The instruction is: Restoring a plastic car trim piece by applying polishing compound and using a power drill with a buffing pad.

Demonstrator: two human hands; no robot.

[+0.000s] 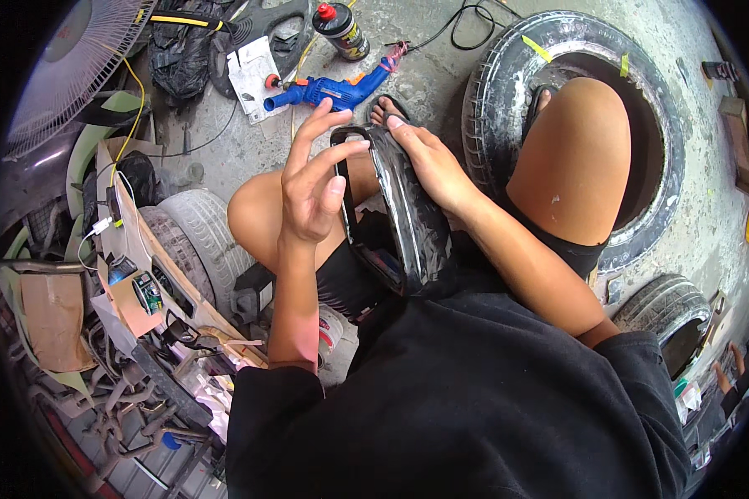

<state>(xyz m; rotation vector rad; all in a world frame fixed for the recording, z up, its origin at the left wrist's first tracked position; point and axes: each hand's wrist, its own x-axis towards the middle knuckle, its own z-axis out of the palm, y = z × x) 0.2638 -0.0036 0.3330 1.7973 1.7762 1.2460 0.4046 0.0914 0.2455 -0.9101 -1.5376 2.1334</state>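
Blue drill [333,90] on concrete floor [424,79], spray can [341,30] just above it, black cable [466,21] near. Big tyre [508,100] right, smaller tyre [195,233] left, another tyre [666,303] lower right. Fan [75,58] top left. Cardboard [54,320] and clutter at left.

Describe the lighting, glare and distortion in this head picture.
Head view: even daylight with soft shadows; bright streaks of glare run along the glossy black trim piece that the right hand holds, with the left hand open beside it. Fisheye bending curves the big tyre and the fan near the rim; the corners are black.
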